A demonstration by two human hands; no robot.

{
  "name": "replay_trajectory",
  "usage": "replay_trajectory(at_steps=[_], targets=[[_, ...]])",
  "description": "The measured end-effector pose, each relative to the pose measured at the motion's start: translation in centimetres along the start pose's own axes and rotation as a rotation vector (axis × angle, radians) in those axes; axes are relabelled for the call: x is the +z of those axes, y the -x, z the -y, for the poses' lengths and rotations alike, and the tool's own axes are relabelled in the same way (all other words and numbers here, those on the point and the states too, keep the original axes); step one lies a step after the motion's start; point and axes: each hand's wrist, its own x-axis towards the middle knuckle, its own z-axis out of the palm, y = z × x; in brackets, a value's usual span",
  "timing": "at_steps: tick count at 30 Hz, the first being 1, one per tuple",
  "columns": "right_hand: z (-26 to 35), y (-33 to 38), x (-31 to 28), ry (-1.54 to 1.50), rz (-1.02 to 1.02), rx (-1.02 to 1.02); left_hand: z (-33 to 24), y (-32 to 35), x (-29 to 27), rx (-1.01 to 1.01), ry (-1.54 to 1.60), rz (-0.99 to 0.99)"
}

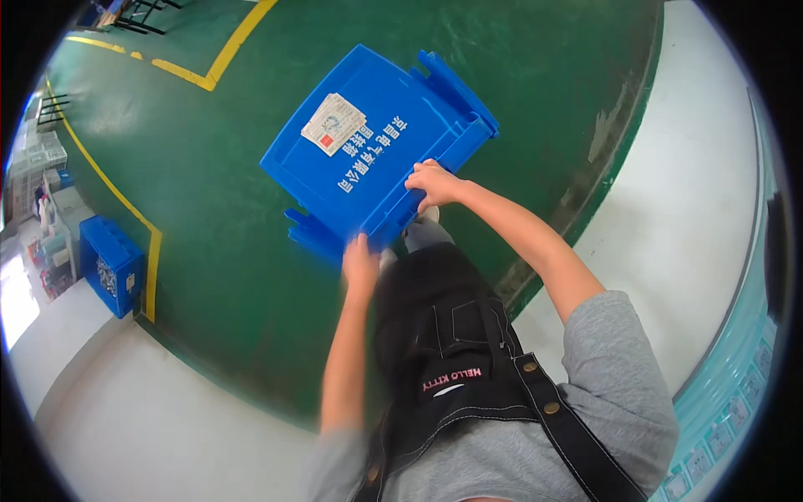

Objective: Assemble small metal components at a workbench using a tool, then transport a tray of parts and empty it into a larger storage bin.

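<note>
A large blue plastic crate (326, 180) hangs or stands tilted in front of my legs, its broad panel facing up. White printed lettering and paper labels (333, 123) with a small red patch are on that panel. Side pieces (456, 88) stick out at its right and lower left. My right hand (435, 184) has its fingers curled over the crate's near edge. At the near left corner, my left hand (360, 262) grips the same edge, somewhat smeared by motion. The crate's underside is hidden, and I cannot tell whether it touches the floor.
Green floor (251, 335) with yellow lines (180, 71) surrounds me. A white wall (669, 167) runs along the right. Another blue crate (109, 263) holding small metallic-looking parts sits at the left, near stacked pale containers (38, 159). Dark metal legs (142, 17) stand far left.
</note>
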Motion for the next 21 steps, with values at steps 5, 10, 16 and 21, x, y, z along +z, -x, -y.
replay_trajectory(at_steps=[5, 10, 16, 21], targets=[[-0.5, 0.9, 0.0, 0.032, -0.022, 0.028, -0.6, 0.1, 1.0, 0.019, -0.015, -0.004], [0.0, 1.0, 0.3, 0.057, 0.035, 0.075, -1.0, 0.2, 0.9, 0.013, -0.038, 0.031], [-0.7, 0.7, 0.2, 0.089, 0.053, 0.111, -1.1, -0.5, 2.0, -0.007, -0.043, 0.079], [-1.4, 0.3, 0.8, 0.1, 0.016, 0.093, -0.8, -1.2, 2.9, -0.026, -0.056, 0.107]])
